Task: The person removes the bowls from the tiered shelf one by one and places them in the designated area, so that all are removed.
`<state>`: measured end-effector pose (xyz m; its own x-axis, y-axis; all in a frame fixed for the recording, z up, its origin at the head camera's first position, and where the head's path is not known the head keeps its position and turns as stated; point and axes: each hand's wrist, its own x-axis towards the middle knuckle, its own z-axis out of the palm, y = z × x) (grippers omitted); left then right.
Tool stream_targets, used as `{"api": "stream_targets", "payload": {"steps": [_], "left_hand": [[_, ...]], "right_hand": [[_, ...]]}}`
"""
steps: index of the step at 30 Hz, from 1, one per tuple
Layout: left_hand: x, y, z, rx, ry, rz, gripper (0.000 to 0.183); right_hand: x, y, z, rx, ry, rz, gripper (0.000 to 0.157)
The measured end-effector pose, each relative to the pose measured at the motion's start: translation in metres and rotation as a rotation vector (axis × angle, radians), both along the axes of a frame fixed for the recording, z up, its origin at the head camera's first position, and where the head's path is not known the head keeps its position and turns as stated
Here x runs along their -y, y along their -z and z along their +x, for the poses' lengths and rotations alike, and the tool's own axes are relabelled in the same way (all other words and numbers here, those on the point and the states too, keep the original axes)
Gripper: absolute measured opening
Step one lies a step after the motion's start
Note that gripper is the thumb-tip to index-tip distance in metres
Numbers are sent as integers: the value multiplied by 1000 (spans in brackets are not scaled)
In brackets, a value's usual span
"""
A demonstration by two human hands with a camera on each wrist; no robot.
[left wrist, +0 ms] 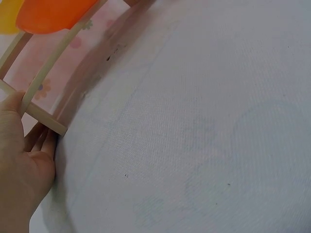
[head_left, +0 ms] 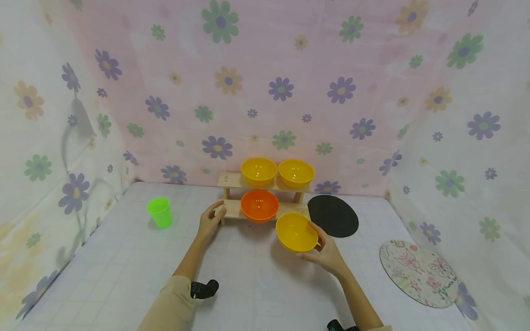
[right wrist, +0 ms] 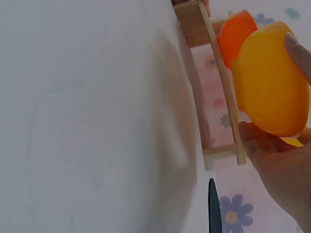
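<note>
My right hand [head_left: 328, 253] grips a yellow bowl [head_left: 296, 232] by its right side. The bowl is held off the table, tilted, in front of the right end of a two-tier wooden shelf [head_left: 233, 209]. In the right wrist view the thumb lies on the wall of the yellow bowl [right wrist: 272, 80]. An orange bowl [head_left: 259, 206] sits on the lower tier. On the upper tier stand two more yellow bowls, a left one [head_left: 258, 171] and a right one [head_left: 296, 174]. My left hand [head_left: 209, 223] holds the left end of the lower tier, fingers around its edge.
A green cup [head_left: 160, 212] stands on the table at the left. A black round mat [head_left: 333, 216] lies right of the shelf. Nearer on the right is a round board [head_left: 419, 273] with drawings. Flowered cloth [head_left: 265, 115] hangs behind and at both sides.
</note>
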<state>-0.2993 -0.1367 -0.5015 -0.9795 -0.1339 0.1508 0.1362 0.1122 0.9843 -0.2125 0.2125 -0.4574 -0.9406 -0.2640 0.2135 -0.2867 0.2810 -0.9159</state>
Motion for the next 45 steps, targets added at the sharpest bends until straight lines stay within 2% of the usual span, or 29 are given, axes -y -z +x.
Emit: {"api": "stream_targets", "payload": {"steps": [6,12,15,21,26,36,45], "left_hand": [[0,7,-2,-46,-1,20,40],[0,6,-1,-32,-3,24,40],[-1,-1,2,-20,4,41,40],[-5,-24,17,5,8,20,39],[-6,-28,21,7,-4,3,39],[-5,-29,21,-7,-5,-13,39],[-5,-28,20,-4,-5,11,38]], "right_hand": [[19,7,5,39,-52,15,89],[44,17,6,89,-132,41,91],[56,20,5,97,-180,35,91],[75,27,0,86,-264,46,93],[88,30,-4,74,-322,62,96],[102,35,-8,46,-352,98,96],[97,37,-10,76,-384,44,90]]}}
